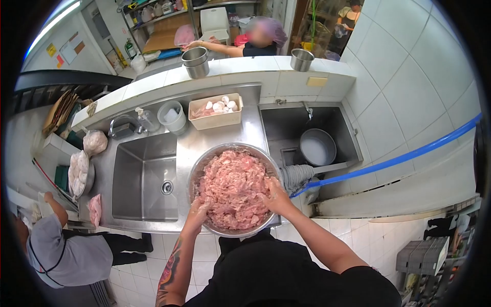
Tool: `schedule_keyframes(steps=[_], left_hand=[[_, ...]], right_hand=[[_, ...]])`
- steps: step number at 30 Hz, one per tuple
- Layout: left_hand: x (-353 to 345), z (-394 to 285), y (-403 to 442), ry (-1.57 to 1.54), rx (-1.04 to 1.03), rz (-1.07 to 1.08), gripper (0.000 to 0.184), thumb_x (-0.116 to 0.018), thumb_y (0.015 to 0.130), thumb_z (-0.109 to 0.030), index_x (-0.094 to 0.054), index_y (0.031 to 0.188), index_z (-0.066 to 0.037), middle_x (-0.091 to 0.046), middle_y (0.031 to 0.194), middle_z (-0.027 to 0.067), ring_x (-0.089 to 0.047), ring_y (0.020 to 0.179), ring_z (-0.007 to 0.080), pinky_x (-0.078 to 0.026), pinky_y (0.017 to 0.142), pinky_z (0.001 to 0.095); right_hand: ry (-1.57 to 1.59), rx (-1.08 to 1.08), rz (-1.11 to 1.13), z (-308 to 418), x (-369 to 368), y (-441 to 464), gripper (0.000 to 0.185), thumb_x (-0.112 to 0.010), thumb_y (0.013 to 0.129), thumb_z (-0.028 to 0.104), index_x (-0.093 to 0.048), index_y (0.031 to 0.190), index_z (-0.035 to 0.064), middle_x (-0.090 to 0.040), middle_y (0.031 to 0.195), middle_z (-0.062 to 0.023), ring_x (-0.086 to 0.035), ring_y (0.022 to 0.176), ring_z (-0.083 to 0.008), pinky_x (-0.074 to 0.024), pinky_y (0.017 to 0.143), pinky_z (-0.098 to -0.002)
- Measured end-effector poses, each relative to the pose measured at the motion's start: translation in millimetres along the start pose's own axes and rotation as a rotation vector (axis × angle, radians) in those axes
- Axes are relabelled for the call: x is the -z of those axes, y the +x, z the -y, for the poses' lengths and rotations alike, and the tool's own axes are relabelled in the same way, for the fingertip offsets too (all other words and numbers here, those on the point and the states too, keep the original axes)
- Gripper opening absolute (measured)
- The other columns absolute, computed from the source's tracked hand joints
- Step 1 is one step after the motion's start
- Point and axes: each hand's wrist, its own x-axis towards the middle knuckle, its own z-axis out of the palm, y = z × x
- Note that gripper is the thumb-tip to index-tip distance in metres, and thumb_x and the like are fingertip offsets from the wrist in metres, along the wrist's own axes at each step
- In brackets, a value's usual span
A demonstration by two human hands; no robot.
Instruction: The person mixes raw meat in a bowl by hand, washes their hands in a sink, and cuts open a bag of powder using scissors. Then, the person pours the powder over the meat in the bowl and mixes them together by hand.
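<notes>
A wide steel bowl (192, 176) full of raw ground meat (235, 189) rests at the front of the steel counter (209, 135). My left hand (197, 214) is at the bowl's left side, its fingertips in the edge of the meat. On the right side my right hand (276, 197) reaches over the rim, fingers pushed partly into the meat. Meat hides the fingertips of both hands. Behind the bowl stands a beige tub (215, 121) holding white, round pieces and pinkish pieces.
An empty sink (144, 179) lies to the left. A deeper basin (276, 123) with a pot (317, 147) is at the right, near a mop head (297, 178) with a blue handle (399, 151). One person stands at the lower left, another beyond the tiled ledge (235, 66).
</notes>
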Motion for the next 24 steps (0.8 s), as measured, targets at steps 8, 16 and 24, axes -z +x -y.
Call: schedule_keyframes(steps=[8, 16, 24], left_hand=[[-6, 4, 4, -0.009, 0.023, -0.01, 0.035, -0.058, 0.098, -0.048, -0.05, 0.108, -0.014, -0.056, 0.113, 0.0059, -0.051, 0.109, 0.0222, -0.042, 0.087, 0.0523], [-3, 3, 4, -0.017, 0.081, -0.015, 0.062, -0.057, 0.098, -0.047, -0.038, 0.143, -0.009, -0.046, 0.144, 0.0142, -0.042, 0.135, 0.0322, -0.04, 0.096, 0.0639], [3, 7, 9, -0.022, 0.113, 0.019, 0.068, -0.056, 0.098, -0.048, -0.031, 0.149, -0.009, -0.041, 0.15, 0.015, -0.04, 0.138, 0.0347, -0.037, 0.098, 0.0675]], right_hand=[[0.024, 0.004, 0.004, 2, 2, -3, 0.075, -0.069, 0.087, 0.029, -0.034, 0.149, 0.0034, -0.028, 0.152, -0.0353, -0.035, 0.14, -0.0481, -0.0337, 0.114, -0.0444], [0.013, 0.015, 0.005, 2, 3, -4, 0.075, -0.069, 0.087, 0.025, -0.033, 0.148, 0.0006, -0.027, 0.152, -0.0348, -0.036, 0.139, -0.0484, -0.0339, 0.115, -0.0441], [0.016, 0.027, 0.0, 0, 2, -4, 0.075, -0.069, 0.086, 0.024, -0.033, 0.147, -0.0003, -0.027, 0.152, -0.0356, -0.035, 0.139, -0.0488, -0.0338, 0.115, -0.0442]])
